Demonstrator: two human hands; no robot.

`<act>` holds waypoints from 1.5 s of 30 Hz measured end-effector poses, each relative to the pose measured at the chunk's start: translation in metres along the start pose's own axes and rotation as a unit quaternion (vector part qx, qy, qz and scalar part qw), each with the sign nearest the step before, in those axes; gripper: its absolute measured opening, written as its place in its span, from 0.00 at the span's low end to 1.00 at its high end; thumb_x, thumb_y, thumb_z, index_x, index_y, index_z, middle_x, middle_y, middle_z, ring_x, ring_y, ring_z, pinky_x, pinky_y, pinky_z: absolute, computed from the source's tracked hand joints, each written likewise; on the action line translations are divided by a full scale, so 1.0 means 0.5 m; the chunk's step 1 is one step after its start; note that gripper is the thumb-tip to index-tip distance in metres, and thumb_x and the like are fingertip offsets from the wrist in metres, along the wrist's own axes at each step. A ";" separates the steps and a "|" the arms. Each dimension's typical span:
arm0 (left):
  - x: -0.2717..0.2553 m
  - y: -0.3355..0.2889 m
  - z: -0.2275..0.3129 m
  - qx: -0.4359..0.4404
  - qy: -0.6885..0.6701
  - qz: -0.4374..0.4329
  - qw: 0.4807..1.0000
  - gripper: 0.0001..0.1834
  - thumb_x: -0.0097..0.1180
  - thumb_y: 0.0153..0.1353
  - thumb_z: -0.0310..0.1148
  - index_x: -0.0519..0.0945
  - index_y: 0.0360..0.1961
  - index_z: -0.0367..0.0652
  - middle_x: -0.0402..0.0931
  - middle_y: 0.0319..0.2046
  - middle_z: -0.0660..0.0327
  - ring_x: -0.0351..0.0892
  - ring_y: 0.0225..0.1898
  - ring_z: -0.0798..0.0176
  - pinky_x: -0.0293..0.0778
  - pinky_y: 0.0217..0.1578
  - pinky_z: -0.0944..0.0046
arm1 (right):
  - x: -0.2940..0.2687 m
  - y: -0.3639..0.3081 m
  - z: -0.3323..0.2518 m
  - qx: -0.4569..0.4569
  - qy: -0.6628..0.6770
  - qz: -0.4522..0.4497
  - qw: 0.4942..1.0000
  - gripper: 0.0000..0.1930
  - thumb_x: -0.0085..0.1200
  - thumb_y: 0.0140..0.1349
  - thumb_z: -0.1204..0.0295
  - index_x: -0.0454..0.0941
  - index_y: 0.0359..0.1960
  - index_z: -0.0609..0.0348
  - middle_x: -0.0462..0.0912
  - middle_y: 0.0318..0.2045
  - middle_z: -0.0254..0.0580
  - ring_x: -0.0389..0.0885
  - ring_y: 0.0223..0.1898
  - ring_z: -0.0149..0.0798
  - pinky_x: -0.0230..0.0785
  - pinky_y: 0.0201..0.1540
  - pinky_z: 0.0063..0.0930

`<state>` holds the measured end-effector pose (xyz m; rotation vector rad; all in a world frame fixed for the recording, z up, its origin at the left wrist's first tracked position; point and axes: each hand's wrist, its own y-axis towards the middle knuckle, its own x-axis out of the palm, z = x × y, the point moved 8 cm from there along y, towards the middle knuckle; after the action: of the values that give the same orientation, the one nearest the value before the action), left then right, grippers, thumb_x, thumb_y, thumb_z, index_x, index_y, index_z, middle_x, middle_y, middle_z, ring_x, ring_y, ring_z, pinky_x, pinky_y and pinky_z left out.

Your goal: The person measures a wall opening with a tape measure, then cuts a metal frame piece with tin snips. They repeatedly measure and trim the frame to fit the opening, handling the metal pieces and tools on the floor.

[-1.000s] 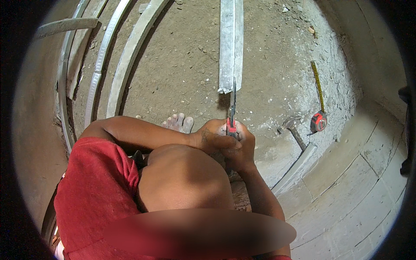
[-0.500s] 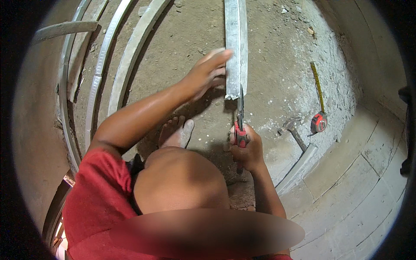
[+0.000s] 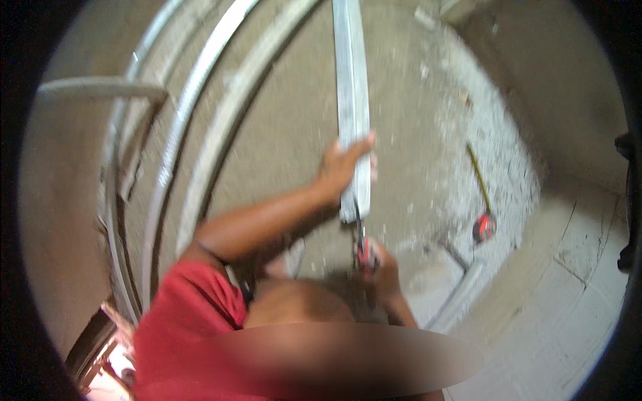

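A long silvery metal channel runs from the top edge down to the middle of the view. My left hand is wrapped round it near its close end, with the thumb across the top and fingertips showing at the right side. In my right hand are red-handled tin snips, their dark blades at the channel's near end. Motion blur hides how far apart the blades are.
On the right lie a tape measure with its yellow blade pulled out, a hammer and a pale strip. Several long bars, one a shiny metal strip, lie on the left. Walls flank both sides.
My left hand has gone from beside the channel to gripping it. The view has shifted, so the channel's end, snips and tools appear lower in the picture. The snips remain in my right hand.
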<state>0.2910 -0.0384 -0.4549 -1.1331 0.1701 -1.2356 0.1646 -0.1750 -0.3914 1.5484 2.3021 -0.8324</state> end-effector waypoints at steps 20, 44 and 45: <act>-0.106 0.014 0.094 0.066 0.257 -0.021 0.964 0.17 0.59 0.49 0.32 0.76 0.39 0.36 0.78 0.30 0.55 0.80 0.27 0.59 0.76 0.30 0.60 | 0.030 -0.226 0.195 0.216 0.011 -0.107 0.970 0.19 0.61 0.46 0.68 0.72 0.40 0.58 0.77 0.35 0.51 0.78 0.38 0.53 0.71 0.40 0.44; -0.072 -0.074 0.149 0.325 0.842 -0.023 0.430 0.30 0.65 0.36 0.21 0.76 0.47 0.43 0.74 0.42 0.53 0.73 0.48 0.46 0.70 0.49 0.51 | -0.369 -0.163 0.316 0.155 -0.397 0.208 0.881 0.23 0.61 0.50 0.66 0.74 0.47 0.62 0.76 0.46 0.51 0.72 0.51 0.54 0.67 0.52 0.45; -0.070 -0.073 0.146 0.337 0.841 -0.027 0.422 0.30 0.65 0.37 0.21 0.76 0.47 0.43 0.74 0.42 0.53 0.72 0.48 0.46 0.70 0.49 0.51 | -0.372 -0.140 0.335 0.198 -0.375 0.169 0.890 0.21 0.61 0.50 0.66 0.75 0.45 0.62 0.76 0.44 0.51 0.73 0.49 0.54 0.68 0.51 0.44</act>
<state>0.3010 0.0363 -0.4082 1.2068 1.0090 -1.7851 0.1587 -0.4341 -0.4119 1.3544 1.3227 -1.5263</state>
